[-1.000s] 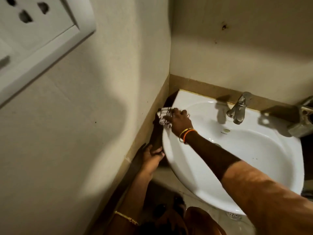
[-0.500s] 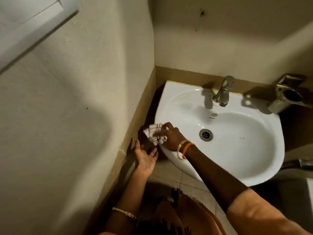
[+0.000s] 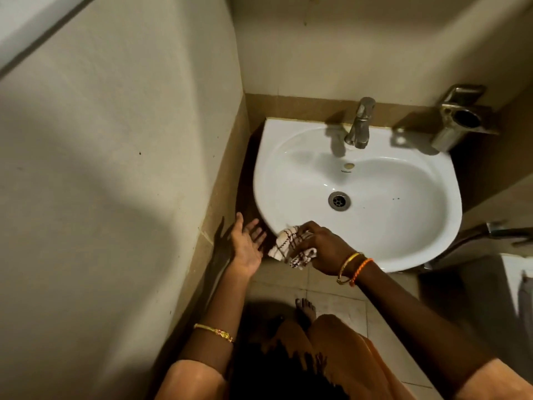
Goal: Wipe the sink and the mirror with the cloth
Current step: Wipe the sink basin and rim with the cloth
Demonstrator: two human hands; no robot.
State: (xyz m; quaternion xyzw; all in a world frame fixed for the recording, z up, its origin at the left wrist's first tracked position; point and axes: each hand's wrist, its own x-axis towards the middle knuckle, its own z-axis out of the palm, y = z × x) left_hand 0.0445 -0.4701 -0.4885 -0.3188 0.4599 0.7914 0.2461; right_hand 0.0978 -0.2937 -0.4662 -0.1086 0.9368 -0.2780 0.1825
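A white wall-hung sink point(image 3: 403, 226) fills the right middle of the view, with a metal drain point(image 3: 339, 200) and a steel tap point(image 3: 360, 125) at its back. My right hand point(image 3: 323, 246) grips a bunched white cloth with dark checks point(image 3: 288, 246) and presses it on the sink's front-left rim. My left hand point(image 3: 248, 246) hovers palm up, fingers spread, just left of the cloth and beside the wall, holding nothing. No mirror shows in this view.
A beige wall point(image 3: 115, 168) with a brown tile band stands close on the left. A steel holder point(image 3: 458, 122) is fixed to the back wall right of the tap. A white frame corner point(image 3: 26, 21) shows top left. Tiled floor and my foot point(image 3: 305, 310) lie below.
My right hand has slid the cloth along the sink's left rim from the back corner down to the front. My left hand moved a little forward and opened wider. The view tilted down.
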